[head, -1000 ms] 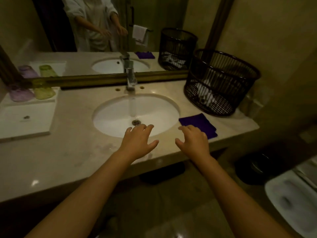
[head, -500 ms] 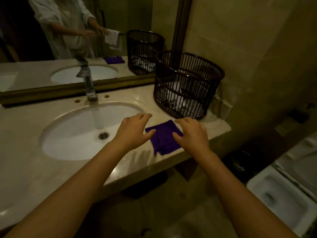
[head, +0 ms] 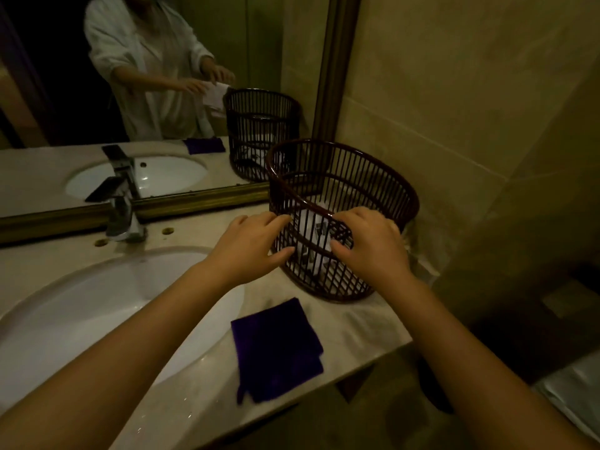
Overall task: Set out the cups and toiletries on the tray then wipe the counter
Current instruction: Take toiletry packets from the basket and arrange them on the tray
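The dark slatted wicker basket (head: 354, 190) stands at the right end of your beige stone counter (head: 194, 397), against the wall, with white packets visible through its bars. Your left hand (head: 250, 246) is at its near left side, fingers spread and loosely curved, thumb at the slats; whether it grips is unclear. Your right hand (head: 370, 245) lies against the front of the basket, fingers apart, holding nothing clearly. The folded purple cloth (head: 276, 350) lies flat near the counter's front edge, beside the white oval sink (head: 97, 306).
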